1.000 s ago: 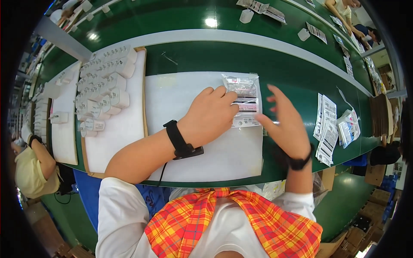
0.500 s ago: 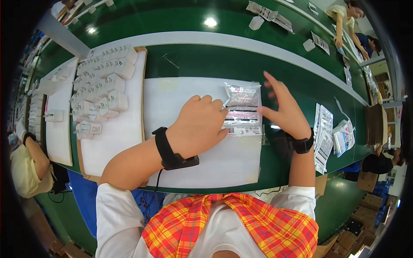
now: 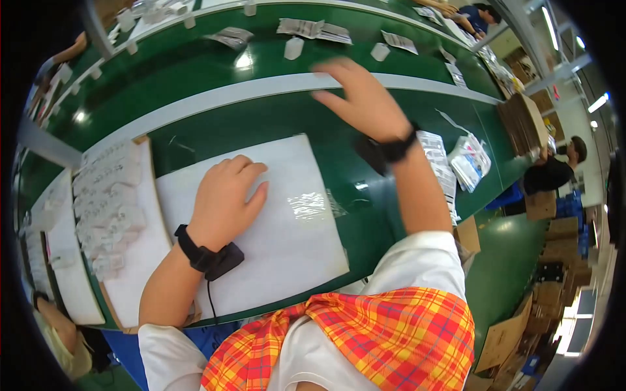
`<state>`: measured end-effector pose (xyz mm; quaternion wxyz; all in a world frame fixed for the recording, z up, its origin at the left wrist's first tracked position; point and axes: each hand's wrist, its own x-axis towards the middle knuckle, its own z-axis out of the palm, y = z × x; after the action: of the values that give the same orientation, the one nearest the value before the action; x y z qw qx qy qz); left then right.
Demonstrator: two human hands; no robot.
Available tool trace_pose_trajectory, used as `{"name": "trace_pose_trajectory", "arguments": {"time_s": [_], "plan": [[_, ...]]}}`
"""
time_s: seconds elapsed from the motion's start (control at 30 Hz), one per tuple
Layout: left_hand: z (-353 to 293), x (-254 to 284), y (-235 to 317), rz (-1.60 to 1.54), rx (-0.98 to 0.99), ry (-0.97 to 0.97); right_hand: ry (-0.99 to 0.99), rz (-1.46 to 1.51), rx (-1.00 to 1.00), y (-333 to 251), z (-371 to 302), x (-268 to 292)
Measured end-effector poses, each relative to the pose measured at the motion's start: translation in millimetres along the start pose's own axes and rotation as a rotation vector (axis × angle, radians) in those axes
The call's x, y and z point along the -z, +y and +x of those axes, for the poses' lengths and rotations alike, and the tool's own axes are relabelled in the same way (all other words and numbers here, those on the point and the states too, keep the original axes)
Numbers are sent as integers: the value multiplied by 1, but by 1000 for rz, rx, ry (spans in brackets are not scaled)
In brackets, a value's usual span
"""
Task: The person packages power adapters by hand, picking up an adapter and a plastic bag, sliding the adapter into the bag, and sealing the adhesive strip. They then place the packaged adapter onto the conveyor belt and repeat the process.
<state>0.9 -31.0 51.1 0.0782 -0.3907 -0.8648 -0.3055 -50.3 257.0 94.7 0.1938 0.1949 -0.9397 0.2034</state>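
Note:
My left hand (image 3: 225,202) lies over the white mat (image 3: 280,260), palm down, its fingers loosely bent and the thumb apart, holding nothing. A clear strip of film or tape (image 3: 310,207) shines on the mat to its right. Farther out, my right hand (image 3: 365,101) is stretched over the green table towards the pale rail (image 3: 287,83), empty, with thumb and fingers apart and the fingertips smeared by motion. Beyond the rail, a blurred silver packet (image 3: 229,38) is over the green belt (image 3: 195,68), left of other printed packets (image 3: 313,29).
White plug adapters (image 3: 107,202) stand in rows on a board at the left. Printed silver bags (image 3: 440,163) and a white-and-blue packet (image 3: 471,163) lie at the right. Cartons (image 3: 505,332) stand on the floor. Other people work around the line.
The printed silver packet has left the mat, and a blurred one now shows over the belt. My right hand has swung forward and left; the left has drawn back. The whole view has turned.

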Motion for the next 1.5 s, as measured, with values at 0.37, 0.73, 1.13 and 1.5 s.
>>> {"name": "trace_pose_trajectory", "arguments": {"time_s": [0.37, 0.73, 1.13, 1.5], "plan": [[13, -12, 0, -48, -35, -158, -615, -261, -695, 65, -286, 140], [8, -22, -4, -257, -33, -64, -396, 468, 314, -69, -50, -71], [2, 6, 11, 304, 200, -332, -535, 626, -178, 98, -25, 26], [10, -21, 5, 143, 330, -237, 897, 435, -965, 390, 23, -59]]}}
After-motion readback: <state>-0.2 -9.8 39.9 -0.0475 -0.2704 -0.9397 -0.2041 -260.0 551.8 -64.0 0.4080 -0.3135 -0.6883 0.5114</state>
